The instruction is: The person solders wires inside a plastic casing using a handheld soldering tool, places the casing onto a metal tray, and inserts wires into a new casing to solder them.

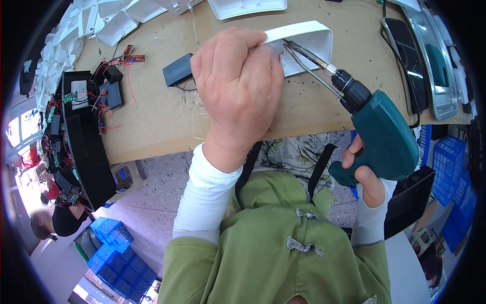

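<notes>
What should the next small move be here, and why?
Probably a slight adjustment of the green gun by the right hand, while the left hand steadies the white shell: the tip sits inside the shell, close to the left hand, and whether it touches is unclear.

Brown cardboard-covered worktop (pixel 309 109) beneath the left fingers (pixel 223 50), speckled grey floor (pixel 164 185) lower and nearer the body, pale plastic stool (pixel 136 177) down to their left, bright windows (pixel 29 122) farther left, blue crates (pixel 121 271) low on both sides
</notes>
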Action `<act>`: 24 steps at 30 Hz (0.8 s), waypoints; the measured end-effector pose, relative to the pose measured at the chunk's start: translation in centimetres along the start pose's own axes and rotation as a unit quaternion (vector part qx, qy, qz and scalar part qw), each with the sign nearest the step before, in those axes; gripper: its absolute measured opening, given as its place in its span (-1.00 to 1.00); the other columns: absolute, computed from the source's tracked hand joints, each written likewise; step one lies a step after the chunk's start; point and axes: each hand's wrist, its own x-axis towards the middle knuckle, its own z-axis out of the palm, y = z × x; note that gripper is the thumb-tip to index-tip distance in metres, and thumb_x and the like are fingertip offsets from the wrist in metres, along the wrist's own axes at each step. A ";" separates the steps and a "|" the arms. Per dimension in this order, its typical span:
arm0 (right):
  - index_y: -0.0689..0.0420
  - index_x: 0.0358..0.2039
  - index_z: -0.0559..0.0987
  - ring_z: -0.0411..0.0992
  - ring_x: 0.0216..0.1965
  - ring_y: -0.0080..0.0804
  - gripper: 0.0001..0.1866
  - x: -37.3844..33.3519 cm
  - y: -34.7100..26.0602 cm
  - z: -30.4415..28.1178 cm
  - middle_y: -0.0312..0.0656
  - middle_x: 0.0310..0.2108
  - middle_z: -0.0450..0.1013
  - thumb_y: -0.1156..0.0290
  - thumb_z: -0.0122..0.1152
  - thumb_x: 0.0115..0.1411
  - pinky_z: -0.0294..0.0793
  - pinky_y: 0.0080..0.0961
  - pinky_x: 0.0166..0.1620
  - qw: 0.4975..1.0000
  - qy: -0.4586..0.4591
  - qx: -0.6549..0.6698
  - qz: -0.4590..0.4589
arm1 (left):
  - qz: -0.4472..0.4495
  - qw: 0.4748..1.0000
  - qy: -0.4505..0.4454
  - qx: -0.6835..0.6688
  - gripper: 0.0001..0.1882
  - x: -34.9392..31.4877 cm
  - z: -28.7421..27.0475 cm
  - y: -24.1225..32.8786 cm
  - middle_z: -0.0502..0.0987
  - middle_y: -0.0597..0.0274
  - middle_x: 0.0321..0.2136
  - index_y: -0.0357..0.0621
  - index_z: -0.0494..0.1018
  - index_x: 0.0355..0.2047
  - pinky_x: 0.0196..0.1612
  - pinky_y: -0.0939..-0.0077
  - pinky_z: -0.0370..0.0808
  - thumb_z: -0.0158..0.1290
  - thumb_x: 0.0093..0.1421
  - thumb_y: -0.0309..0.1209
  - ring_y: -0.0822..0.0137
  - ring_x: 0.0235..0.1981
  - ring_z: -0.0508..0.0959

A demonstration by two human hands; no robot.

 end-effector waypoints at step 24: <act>0.29 0.06 0.31 0.41 -0.38 -0.49 -0.24 -0.4 0.2 0.1 -0.08 -0.12 0.39 0.18 0.40 -0.10 0.42 -0.57 -0.32 0.999 0.013 -0.015 -0.026 | 0.001 1.000 -0.003 0.000 -0.83 -0.4 0.4 -0.2 0.45 0.30 -0.37 -0.17 0.47 -0.52 -0.22 0.41 0.26 0.14 -0.23 -0.53 0.26 -0.29 0.44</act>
